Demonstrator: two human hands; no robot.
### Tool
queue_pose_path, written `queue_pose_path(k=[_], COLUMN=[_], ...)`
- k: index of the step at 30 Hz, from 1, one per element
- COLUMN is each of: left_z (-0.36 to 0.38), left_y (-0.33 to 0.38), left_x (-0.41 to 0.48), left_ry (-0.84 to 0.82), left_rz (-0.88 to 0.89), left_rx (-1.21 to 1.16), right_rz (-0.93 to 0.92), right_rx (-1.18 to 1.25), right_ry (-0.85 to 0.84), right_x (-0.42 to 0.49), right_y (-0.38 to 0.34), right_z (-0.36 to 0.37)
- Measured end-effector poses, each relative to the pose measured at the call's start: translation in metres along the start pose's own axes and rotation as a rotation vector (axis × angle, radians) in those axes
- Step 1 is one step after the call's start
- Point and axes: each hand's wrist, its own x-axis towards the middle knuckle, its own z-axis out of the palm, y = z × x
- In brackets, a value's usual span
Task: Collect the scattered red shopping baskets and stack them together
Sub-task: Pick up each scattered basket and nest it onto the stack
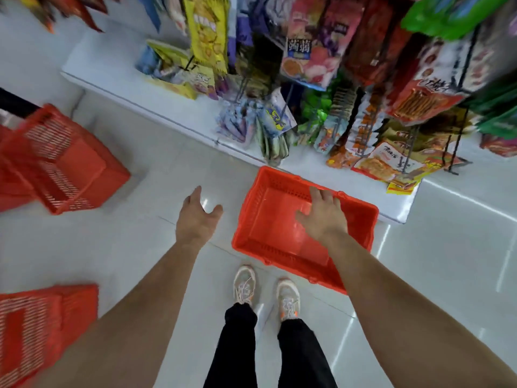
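An empty red shopping basket [268, 225] stands upright on the white floor just ahead of my feet, against the shelf base. My right hand [323, 217] hovers over its inside with fingers spread, holding nothing. My left hand [195, 217] is open above the floor, left of that basket and apart from it. A second red basket [70, 163] lies tipped on its side at the left. A third red basket [42, 326] lies overturned at the lower left.
A white shelf base [156, 102] runs diagonally behind the basket, with wire racks of hanging snack bags [363, 107] above it. My two shoes [265, 289] stand just behind the near basket. Glossy white tiles [447, 261] spread to the right.
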Motion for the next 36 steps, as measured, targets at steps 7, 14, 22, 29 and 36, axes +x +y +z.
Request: queue_pose_path(k=[7, 14, 22, 29, 36], left_z=[-0.174, -0.333, -0.471, -0.564, -0.641], left_y=[-0.069, -0.184, -0.297, -0.347, -0.377], left_x=[-0.092, -0.129, -0.074, 0.008, 0.13], left_ry=[0.223, 0.445, 0.478, 0.441, 0.399], left_rz=[-0.196, -0.42, -0.466, -0.395, -0.338], left_rx=[-0.116, -0.22, -0.332, -0.333, -0.245], right_rz=[-0.392, -0.621, -0.624, -0.584, -0.519], right_rx=[-0.185, -0.288, -0.349, -0.318, -0.281], right_ry=[-0.025, -0.046, -0.066, -0.056, -0.096], right_x=[-0.061, -0.12, -0.132, -0.113, -0.045], right_y=[-0.205, -0.415, -0.61, -0.733, -0.833], right_z=[-0.058, -0.056, -0.02, 0.0, 0.041])
